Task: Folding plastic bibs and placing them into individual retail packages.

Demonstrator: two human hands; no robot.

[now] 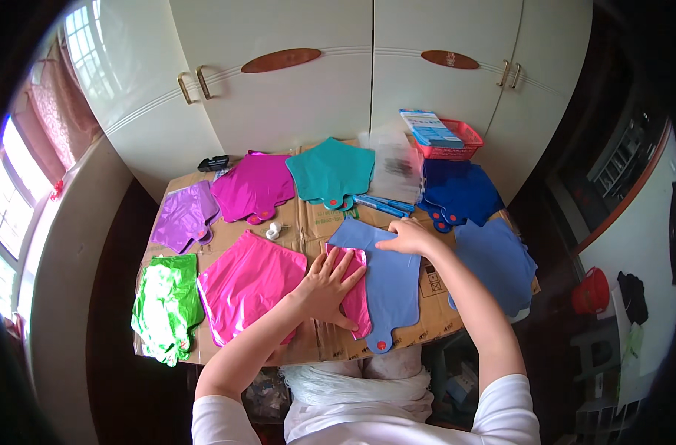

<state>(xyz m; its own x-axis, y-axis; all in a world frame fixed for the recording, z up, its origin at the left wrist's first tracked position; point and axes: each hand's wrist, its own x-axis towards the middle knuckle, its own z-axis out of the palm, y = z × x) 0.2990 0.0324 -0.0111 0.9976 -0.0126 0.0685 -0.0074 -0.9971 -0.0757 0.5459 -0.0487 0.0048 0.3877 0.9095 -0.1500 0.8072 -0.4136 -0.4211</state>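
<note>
In front of me lies a flat blue-grey foil piece [394, 285], which looks like an uninflated balloon, its rounded tab with a red dot toward me. A narrow pink foil strip or folded pink piece [358, 297] overlaps its left side. My left hand [329, 285] rests on the pink foil with fingers spread. At the blue-grey piece's top edge is my right hand [412, 239], thumb stretched left over the foil and fingers slightly bent, seemingly pressing it. To the left of my left hand lies a larger bright pink foil piece [252, 285].
Around the cardboard-covered table lie green [163, 304], lilac [183, 215], magenta [255, 185], teal [330, 172], dark blue [460, 194] and more blue-grey foil pieces [493, 259]. Blue pens [386, 205], clear bags [396, 167], a white roll [274, 231] and a red basket [464, 141] sit among them.
</note>
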